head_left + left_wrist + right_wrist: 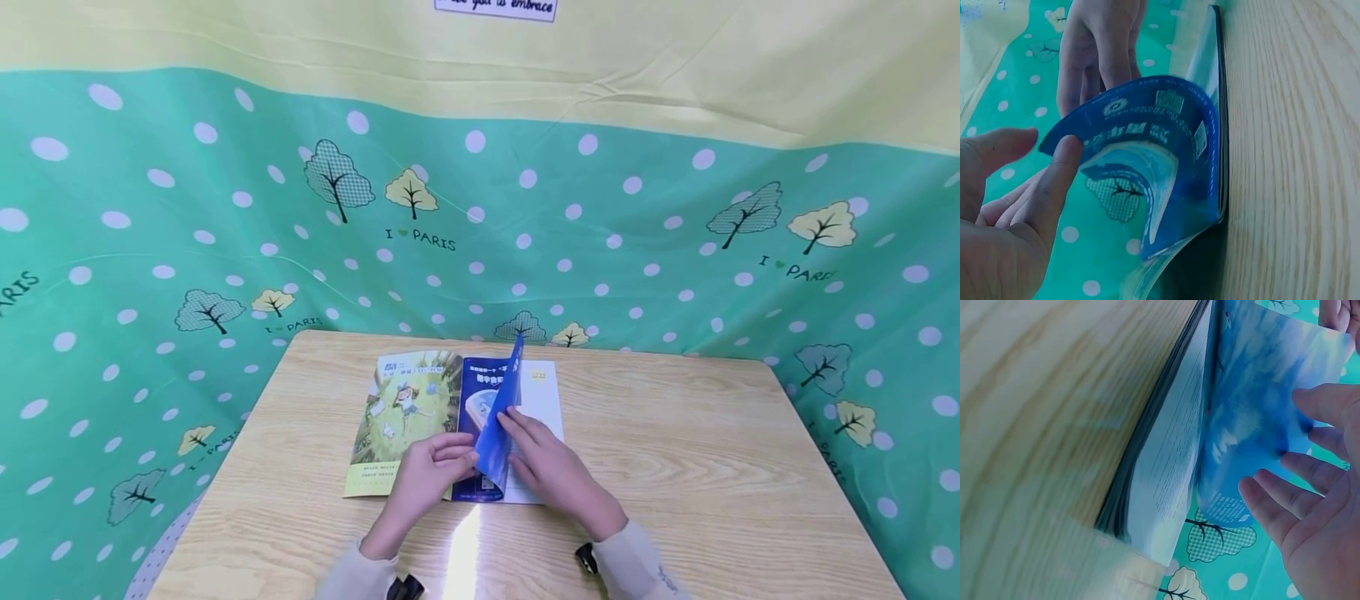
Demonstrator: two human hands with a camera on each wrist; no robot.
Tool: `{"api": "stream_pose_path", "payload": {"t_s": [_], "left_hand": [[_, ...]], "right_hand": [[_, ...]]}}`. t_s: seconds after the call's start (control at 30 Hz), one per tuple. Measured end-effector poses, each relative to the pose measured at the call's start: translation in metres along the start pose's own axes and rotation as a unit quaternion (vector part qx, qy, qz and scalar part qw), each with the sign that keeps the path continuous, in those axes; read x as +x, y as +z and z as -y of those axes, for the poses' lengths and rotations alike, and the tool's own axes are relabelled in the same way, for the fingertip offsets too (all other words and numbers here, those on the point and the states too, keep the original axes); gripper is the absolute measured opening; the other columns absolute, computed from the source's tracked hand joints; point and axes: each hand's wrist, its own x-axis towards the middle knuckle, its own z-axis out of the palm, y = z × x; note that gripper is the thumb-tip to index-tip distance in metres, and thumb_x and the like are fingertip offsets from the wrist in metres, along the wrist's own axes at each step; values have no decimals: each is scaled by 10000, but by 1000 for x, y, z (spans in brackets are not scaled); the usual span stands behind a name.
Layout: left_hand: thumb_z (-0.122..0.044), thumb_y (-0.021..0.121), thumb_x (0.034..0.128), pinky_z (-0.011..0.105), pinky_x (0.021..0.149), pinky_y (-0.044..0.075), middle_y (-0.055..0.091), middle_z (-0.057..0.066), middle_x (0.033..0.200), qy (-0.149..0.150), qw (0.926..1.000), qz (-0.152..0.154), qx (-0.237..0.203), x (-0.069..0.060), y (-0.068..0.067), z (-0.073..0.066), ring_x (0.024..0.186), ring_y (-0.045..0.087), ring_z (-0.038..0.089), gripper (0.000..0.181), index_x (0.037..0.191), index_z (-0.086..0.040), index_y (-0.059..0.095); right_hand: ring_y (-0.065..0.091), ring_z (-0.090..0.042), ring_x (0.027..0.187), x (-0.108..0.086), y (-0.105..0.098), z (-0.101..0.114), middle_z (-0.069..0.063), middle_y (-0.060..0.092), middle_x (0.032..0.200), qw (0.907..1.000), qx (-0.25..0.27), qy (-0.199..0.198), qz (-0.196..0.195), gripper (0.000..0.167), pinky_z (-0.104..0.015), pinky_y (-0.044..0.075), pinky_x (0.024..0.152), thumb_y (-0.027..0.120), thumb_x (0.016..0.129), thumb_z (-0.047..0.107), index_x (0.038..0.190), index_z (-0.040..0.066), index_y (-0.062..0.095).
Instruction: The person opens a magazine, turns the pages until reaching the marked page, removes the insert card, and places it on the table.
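Presently, both hands are at work on one leaf, and the step in hand is judged to be the turning of that leaf. The left hand (pixel 431 471) is relaxed, a fingertip resting against the blue leaf (pixel 495 437) without curling round it; the right hand (pixel 555 471) has its fingers extended, several touching the leaf's other face. Neither hand grips. The leaf stands raised and bowed between the hands. In judgement, the next move calls for the right hand to ease off while the left guides the leaf flat, minding that it does not crease. The open book (pixel 401 433) lies beneath and between the hands, with an illustrated green page extending left of the left hand and a white page (pixel 550 404) partly under the right. Whether the dark blue print beside the left hand belongs to the raised leaf cannot be told. Count: two hands, one book, one raised leaf, two pale sleeves (pixel 360 575) behind the hands, one desk (pixel 675 433) below them, and one dotted green cloth (pixel 637 217) beyond.
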Motion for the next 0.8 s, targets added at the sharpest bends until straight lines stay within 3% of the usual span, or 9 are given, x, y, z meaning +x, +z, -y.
{"api": "stream_pose_path", "payload": {"t_s": [0.13,0.47,0.63,0.8], "left_hand": [[-39,737,899,340,789,626,705,260,1029,-108,9997,-47,-210,-1,4,-1,890,725,343,403,1219,161,595],[-42,734,898,330,782,625,718,229,1009,-217,9995,-226,-65,-2,3,-2,866,734,296,360,1196,128,627],[-49,744,890,330,775,628,723,213,1009,-261,9988,-404,97,-5,-10,0,858,733,300,367,1199,114,634],[6,742,873,316,758,631,729,207,984,-368,9944,-955,252,-13,-33,-3,834,731,329,323,1171,98,658]], "right_hand": [[401,-267,1398,0,0,2,-100,341,1592,10000,-75,34,46,681,-405,394,1143,653,989,199,1577,141,314],[424,-297,1380,-2,-2,1,-139,384,1560,9996,-264,47,-85,695,-446,399,1142,701,958,216,1554,106,359],[403,-325,1390,-6,-7,-1,-137,376,1563,9985,-391,361,121,705,-488,393,1142,686,963,321,1554,119,361],[357,-373,1411,-15,-11,-10,-168,350,1571,9957,-501,556,554,781,-531,358,1155,722,919,410,1546,107,368]]}}
